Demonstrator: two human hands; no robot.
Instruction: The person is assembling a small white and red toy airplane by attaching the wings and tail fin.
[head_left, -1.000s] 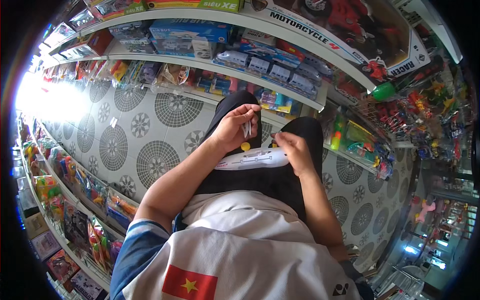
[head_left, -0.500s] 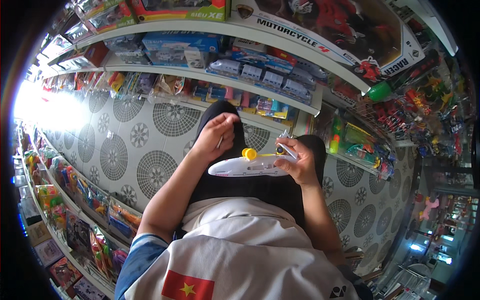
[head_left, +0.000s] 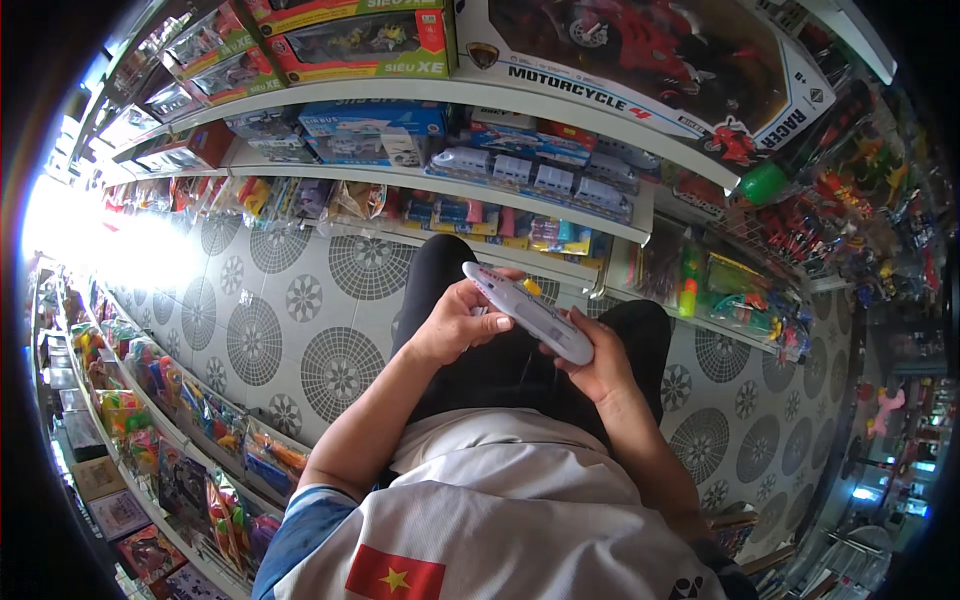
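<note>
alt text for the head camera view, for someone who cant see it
Two bare hands hold a long white toy vehicle over the person's lap: the left hand grips its upper end, the right hand supports its lower end. Toy-filled shelves line a patterned tile floor.

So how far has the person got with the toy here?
Done: the white toy train is off the shelves and held over the lap. In hand: the left hand grips its front end, the right hand cups the rear from below, and a yellow part shows on top. Left: it has not been put down or back on a shelf; nothing else can be judged.
</note>
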